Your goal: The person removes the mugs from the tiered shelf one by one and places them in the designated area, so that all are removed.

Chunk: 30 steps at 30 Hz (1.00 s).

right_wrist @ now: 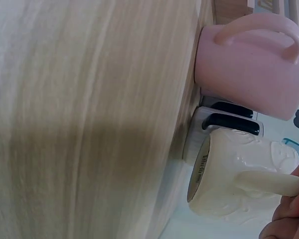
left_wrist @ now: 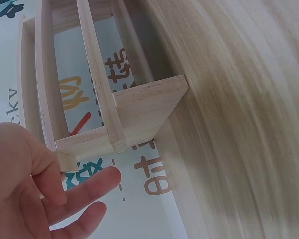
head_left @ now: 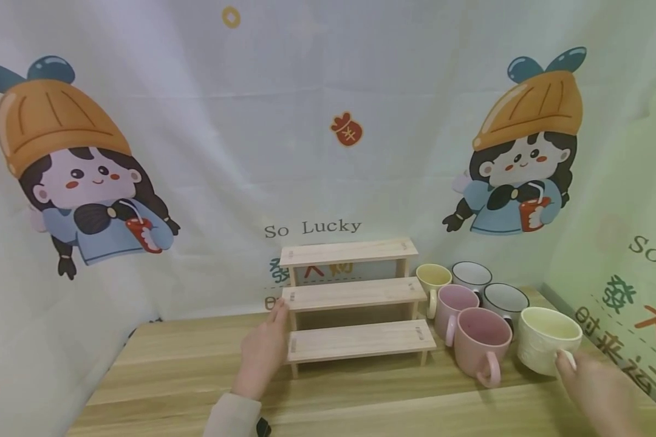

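Note:
My right hand [head_left: 598, 388] pinches the handle of a cream mug [head_left: 546, 343] with a raised pattern. In the right wrist view, the underside of this mug [right_wrist: 244, 174] shows, raised off the table. Fingertips of my left hand [head_left: 265, 343] are right at the left end of the middle step of a three-tier wooden display stand [head_left: 355, 295]. The left wrist view has that hand [left_wrist: 20, 179] beside the step's end, with its lower fingers extended past it. To the left of the cream mug stands a pink mug [head_left: 481, 343], its handle facing forward.
Behind the front pink mug are another pink mug [head_left: 456, 309], a yellow mug [head_left: 433, 278] and two white mugs with dark rims, one at the back [head_left: 472, 276], one nearer [head_left: 505, 300]. A printed cloth [head_left: 317, 170] hangs behind the wooden table [head_left: 186, 358].

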{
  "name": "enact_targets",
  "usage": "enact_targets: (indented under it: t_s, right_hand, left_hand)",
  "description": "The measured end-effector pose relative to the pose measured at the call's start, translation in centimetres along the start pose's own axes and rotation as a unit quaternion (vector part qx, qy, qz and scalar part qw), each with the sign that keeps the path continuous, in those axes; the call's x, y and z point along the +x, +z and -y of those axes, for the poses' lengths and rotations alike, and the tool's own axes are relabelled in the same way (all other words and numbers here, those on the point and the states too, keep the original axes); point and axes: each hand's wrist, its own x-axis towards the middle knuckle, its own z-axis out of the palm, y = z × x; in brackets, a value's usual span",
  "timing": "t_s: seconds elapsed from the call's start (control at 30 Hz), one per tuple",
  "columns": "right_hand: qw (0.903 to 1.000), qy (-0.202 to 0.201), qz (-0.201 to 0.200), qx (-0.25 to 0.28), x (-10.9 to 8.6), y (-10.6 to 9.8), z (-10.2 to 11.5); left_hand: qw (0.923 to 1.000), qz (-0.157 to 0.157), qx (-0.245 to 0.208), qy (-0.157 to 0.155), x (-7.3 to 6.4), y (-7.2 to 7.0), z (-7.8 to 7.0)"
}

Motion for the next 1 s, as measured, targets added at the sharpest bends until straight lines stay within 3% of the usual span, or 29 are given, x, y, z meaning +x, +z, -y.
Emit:
enact_targets:
  t_s: [0.1,0.33,0.5,0.77,1.0]
  right_hand:
    - [0.9999,-0.002,0.011,-0.003,0.0,0.3,0.0]
    - [0.9939,0.039,0.1,0.025,0.3,0.3,0.0]
    - [0.9871,0.045,0.151,0.026,0.6,0.2,0.0]
    - [0.9821,0.039,0.183,0.016,1.2,0.2,0.9]
    - [0.9778,0.045,0.204,0.016,0.5,0.7,0.9]
  left_hand:
    - [1.0,0.001,0.003,0.0,0.0,0.1,0.0]
    - [1.0,0.004,0.003,-0.004,0.1,0.1,0.0]
    - [1.0,0.003,0.004,-0.004,0.1,0.1,0.0]
    - [0.9998,0.014,-0.001,-0.014,0.0,-0.4,0.0]
    - [0.9996,0.026,-0.001,-0.012,-0.1,-0.5,-0.2]
